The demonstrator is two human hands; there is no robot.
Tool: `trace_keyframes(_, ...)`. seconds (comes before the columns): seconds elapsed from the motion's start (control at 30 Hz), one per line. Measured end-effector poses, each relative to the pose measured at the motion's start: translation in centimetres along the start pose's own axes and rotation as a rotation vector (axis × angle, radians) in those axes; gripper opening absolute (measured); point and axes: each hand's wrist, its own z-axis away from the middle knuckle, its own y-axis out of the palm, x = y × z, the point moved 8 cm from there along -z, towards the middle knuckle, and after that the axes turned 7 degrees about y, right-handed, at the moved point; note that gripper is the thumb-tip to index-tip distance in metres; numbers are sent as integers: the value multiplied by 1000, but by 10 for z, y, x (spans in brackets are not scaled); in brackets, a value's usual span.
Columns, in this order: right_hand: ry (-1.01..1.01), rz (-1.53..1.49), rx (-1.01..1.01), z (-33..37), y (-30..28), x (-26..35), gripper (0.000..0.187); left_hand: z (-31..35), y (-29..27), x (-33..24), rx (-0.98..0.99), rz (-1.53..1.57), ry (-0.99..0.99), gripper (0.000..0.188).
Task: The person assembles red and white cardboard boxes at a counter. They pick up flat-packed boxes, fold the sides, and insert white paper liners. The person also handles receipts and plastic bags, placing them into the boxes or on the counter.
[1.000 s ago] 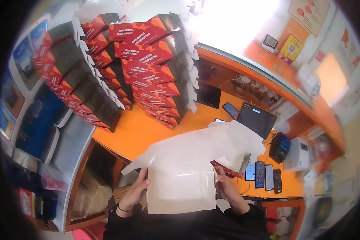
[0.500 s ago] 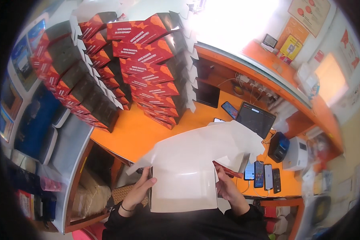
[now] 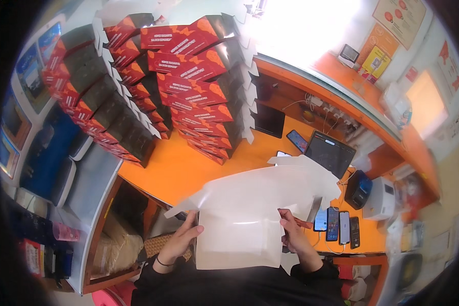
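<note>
A partly folded cardboard food box is held close to my body, its plain white inside facing up and its long lid flap spread away over the table edge. My left hand grips the box's left wall, thumb on the inner side and fingers outside. On the right, my right hand pinches the near right wall and corner, where a strip of red printed outer side shows. Fingers behind both walls are partly hidden.
Tall stacks of folded red and dark boxes stand on the orange table. To the right are several phones, a tablet, a black device and a white printer. An orange shelf runs behind.
The whole view has shifted slightly. My right hand's fingers have curled in more at the box's right corner; the left hand keeps its grip.
</note>
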Motion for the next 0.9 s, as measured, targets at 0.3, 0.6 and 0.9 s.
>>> trace_keyframes(0.3,45,405,-17,0,-10,-43,37,-4,4,8,14,-84,-6,57)
trace_keyframes(0.6,70,-259,343,8,2,-12,61,-9,9,14,47,59,-78,66)
trace_keyframes(0.9,-129,-342,343,-16,-8,-18,46,-16,-35,52,-52,-9,32,49)
